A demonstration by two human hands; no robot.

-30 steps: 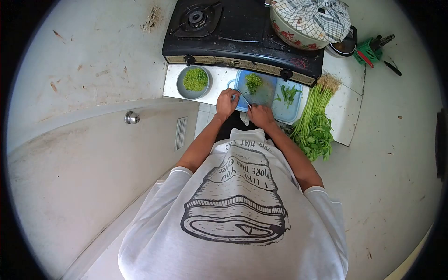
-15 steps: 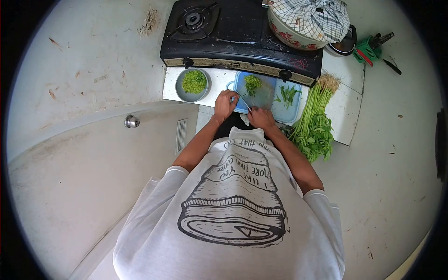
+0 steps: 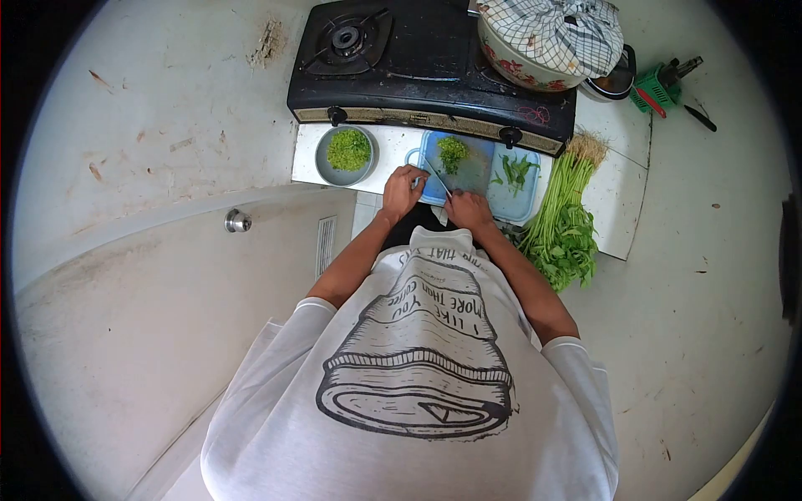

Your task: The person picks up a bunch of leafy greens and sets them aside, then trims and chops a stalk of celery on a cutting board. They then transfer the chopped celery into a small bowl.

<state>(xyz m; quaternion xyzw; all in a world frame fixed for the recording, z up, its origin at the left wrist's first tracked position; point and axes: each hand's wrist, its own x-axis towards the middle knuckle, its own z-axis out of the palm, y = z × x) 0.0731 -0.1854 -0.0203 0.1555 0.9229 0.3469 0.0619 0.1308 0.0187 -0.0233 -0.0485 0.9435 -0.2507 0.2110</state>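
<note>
Running left to right: a grey bowl of chopped greens stands on the table, beside the blue cutting board. The left hand closes on the board's near edge, seemingly to steady it. A knife slants across the board from the closed right hand, below a small chopped pile. Uncut stalks lie rightmost, within reach.

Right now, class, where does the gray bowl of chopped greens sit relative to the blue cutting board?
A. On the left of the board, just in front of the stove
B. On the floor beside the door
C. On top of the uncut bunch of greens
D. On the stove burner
A: the gray bowl stands on the white counter left of the blue cutting board, just in front of the black stove.
</note>
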